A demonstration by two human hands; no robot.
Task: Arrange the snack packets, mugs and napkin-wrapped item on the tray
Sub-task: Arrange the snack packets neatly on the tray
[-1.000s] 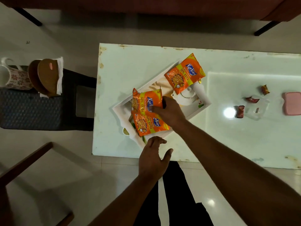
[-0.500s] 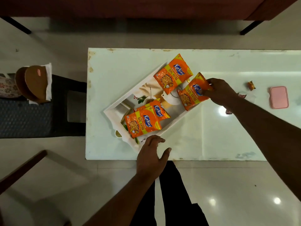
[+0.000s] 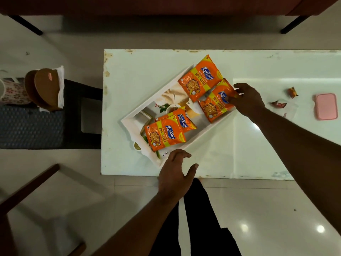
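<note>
A white tray [image 3: 204, 136] lies at an angle on the white table [image 3: 239, 154]. Several orange snack packets lie in it: one at the far end [image 3: 200, 78], two overlapping at the near end [image 3: 165, 135]. My right hand [image 3: 248, 101] grips the top edge of another orange packet [image 3: 214, 105] at the tray's right side. My left hand [image 3: 175, 169] rests with fingers spread on the tray's near corner. A floral mug [image 3: 13, 91] and a brown heart-shaped item in a white napkin [image 3: 47, 88] sit on a dark stool [image 3: 46, 126] to the left.
Small sweet wrappers [image 3: 279, 104] and a pink box [image 3: 325, 109] lie on the table's right part. A wooden chair frame [image 3: 27, 189] stands at lower left. A dark sofa [image 3: 166, 4] runs along the far side. My dark trousers show below the table edge.
My right hand lifted one packet from the near pile, carried it to the tray's right side and now lowers it there. My left hand stayed on the tray's corner.
</note>
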